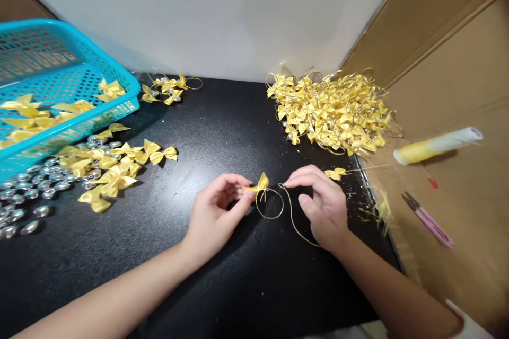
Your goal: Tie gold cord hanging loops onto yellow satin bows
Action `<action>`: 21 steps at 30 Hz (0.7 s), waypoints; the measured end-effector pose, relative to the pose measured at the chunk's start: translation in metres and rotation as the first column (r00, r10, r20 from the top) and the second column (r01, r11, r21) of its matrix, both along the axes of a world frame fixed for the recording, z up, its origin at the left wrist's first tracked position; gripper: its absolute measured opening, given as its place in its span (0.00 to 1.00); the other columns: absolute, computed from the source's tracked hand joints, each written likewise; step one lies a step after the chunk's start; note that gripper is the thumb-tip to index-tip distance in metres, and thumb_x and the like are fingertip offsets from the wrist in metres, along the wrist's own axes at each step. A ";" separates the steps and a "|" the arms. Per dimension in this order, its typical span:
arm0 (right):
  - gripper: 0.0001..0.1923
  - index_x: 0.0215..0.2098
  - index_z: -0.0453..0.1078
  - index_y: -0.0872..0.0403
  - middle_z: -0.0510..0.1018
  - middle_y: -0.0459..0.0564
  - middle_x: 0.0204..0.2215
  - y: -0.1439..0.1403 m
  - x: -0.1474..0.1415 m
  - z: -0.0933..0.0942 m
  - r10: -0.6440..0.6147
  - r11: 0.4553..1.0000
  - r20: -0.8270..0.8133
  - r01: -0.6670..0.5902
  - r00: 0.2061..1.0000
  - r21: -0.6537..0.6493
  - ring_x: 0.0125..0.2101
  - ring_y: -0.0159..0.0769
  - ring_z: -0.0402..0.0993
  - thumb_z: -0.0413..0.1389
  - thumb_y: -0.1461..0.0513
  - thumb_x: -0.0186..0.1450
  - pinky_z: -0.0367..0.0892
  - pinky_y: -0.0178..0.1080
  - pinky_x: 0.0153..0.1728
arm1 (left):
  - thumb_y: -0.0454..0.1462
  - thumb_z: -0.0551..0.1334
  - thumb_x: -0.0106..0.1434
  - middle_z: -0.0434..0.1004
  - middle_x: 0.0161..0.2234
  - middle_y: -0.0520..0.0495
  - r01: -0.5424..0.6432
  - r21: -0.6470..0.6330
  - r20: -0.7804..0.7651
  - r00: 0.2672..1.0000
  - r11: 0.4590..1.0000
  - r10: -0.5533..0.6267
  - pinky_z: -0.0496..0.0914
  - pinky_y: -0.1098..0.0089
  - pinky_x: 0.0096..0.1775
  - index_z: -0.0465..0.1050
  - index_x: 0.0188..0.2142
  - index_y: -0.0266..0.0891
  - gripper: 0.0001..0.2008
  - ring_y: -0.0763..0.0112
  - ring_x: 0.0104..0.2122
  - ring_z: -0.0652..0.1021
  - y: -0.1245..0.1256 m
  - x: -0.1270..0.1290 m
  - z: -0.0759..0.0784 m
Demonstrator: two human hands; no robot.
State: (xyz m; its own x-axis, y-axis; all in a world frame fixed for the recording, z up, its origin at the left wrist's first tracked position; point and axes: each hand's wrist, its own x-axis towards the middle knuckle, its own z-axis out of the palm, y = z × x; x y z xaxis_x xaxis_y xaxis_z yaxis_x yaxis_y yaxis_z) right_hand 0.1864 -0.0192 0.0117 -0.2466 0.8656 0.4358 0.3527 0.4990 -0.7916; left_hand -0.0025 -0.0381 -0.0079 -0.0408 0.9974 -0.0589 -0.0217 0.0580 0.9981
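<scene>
Satin bow point(260, 184), feather-light and floppy, sits pinched in my left hand point(217, 217) just above the worktop point(222, 132). My right hand point(322, 204) nips the thin gold cord point(292, 217) at the knot; it looks springy and slippery, so I'd grip close to the bow.

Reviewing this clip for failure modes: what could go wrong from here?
1. The gold cord is looped loosely under the yellow bow; a pull by the right hand might slip it off.
2. The left hand pinches the bow only at its fingertips, so it may drop.
</scene>
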 end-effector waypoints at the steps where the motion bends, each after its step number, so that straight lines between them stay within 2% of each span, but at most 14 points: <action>1: 0.09 0.36 0.73 0.53 0.77 0.50 0.31 -0.001 -0.001 -0.001 -0.026 1.000 0.026 0.026 0.999 -0.011 0.35 0.39 0.73 0.51 0.66 0.63 0.68 0.44 0.37 | 0.35 0.67 0.57 0.76 0.28 0.51 0.011 0.013 -0.010 1.000 1.000 -0.011 0.74 0.72 0.34 0.73 0.33 0.41 0.05 0.73 0.28 0.76 -0.001 0.000 -0.001; 5: 0.04 0.34 0.71 0.53 0.79 0.49 0.31 -0.003 -0.007 -0.011 0.001 1.000 0.196 0.002 0.981 -0.014 0.34 0.37 0.73 0.55 0.65 0.64 0.65 0.43 0.39 | 0.36 0.67 0.57 0.77 0.30 0.50 0.054 0.019 -0.034 0.998 0.998 -0.053 0.75 0.69 0.36 0.73 0.34 0.41 0.05 0.71 0.30 0.77 -0.002 0.000 -0.003; 11: 0.06 0.33 0.68 0.52 0.77 0.46 0.29 -0.003 -0.010 -0.011 0.063 0.996 0.183 -0.050 0.981 -0.075 0.32 0.34 0.72 0.52 0.67 0.67 0.63 0.41 0.37 | 0.36 0.66 0.58 0.78 0.31 0.49 0.171 -0.055 0.010 0.985 0.984 -0.171 0.75 0.69 0.36 0.73 0.35 0.41 0.06 0.70 0.30 0.78 -0.002 0.000 -0.001; 13: 0.06 0.35 0.68 0.52 0.76 0.47 0.31 -0.006 -0.009 -0.007 -0.043 0.999 0.174 0.041 0.984 0.013 0.34 0.36 0.71 0.51 0.68 0.67 0.63 0.41 0.38 | 0.35 0.66 0.58 0.77 0.30 0.50 0.173 -0.046 0.001 0.985 0.984 -0.173 0.74 0.70 0.35 0.73 0.35 0.40 0.05 0.72 0.29 0.77 -0.001 0.000 0.000; 15: 0.05 0.35 0.67 0.51 0.74 0.48 0.31 -0.011 -0.009 -0.003 -0.166 0.973 0.148 0.137 0.975 0.184 0.35 0.37 0.70 0.53 0.67 0.65 0.62 0.43 0.39 | 0.35 0.66 0.58 0.76 0.27 0.51 0.153 -0.044 -0.004 0.988 0.987 -0.153 0.73 0.72 0.33 0.72 0.35 0.40 0.06 0.73 0.27 0.76 -0.001 0.001 0.001; 17: 0.03 0.33 0.66 0.50 0.73 0.46 0.28 -0.016 -0.010 -0.001 -0.195 0.939 0.199 0.124 0.960 0.322 0.33 0.39 0.68 0.56 0.63 0.62 0.60 0.45 0.40 | 0.34 0.66 0.57 0.74 0.25 0.53 0.130 -0.048 0.010 0.991 0.990 -0.130 0.72 0.73 0.33 0.71 0.35 0.41 0.07 0.74 0.26 0.75 -0.001 0.002 0.001; 19: 0.06 0.32 0.67 0.49 0.75 0.45 0.27 -0.019 -0.013 -0.002 -0.173 0.943 0.333 0.059 0.927 0.327 0.32 0.39 0.68 0.60 0.59 0.60 0.56 0.47 0.41 | 0.34 0.66 0.58 0.74 0.25 0.54 0.124 -0.053 0.033 0.992 0.991 -0.122 0.71 0.73 0.33 0.70 0.36 0.41 0.08 0.75 0.26 0.75 -0.001 0.002 0.000; 21: 0.05 0.33 0.68 0.50 0.77 0.45 0.29 -0.019 -0.016 -0.004 -0.166 0.964 0.448 0.048 0.878 0.262 0.34 0.39 0.68 0.59 0.58 0.62 0.52 0.47 0.41 | 0.34 0.66 0.58 0.74 0.25 0.55 0.124 -0.053 0.050 0.991 0.991 -0.121 0.71 0.73 0.34 0.69 0.37 0.41 0.09 0.75 0.26 0.75 -0.001 0.002 0.000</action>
